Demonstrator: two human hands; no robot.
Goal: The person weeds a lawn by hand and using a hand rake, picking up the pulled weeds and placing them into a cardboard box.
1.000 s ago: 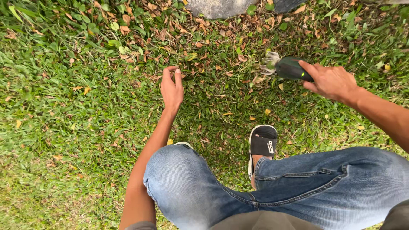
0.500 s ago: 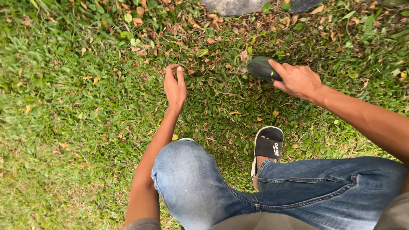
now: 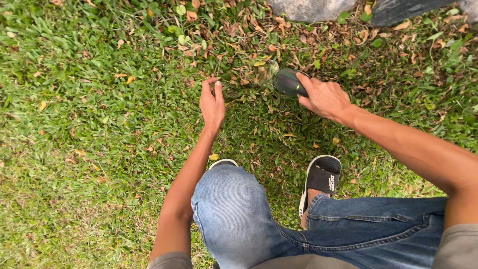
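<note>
A black sandal [image 3: 321, 178] was planted on the grass [image 3: 89, 149]. Farther out, the left hand [image 3: 212, 103] was held loosely curled, empty, above the turf. Beyond, the right hand [image 3: 324, 97] was clasped around a dark handheld trimmer [image 3: 290, 82] among dry leaves [image 3: 239, 45].

Blue jeans [image 3: 239, 214], black slide sandals [image 3: 321, 177], grey sleeves [image 3: 460, 246]

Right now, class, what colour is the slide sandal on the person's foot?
The sandal is black with a white sole edge, seen in the head view, resting on the grass.
</note>
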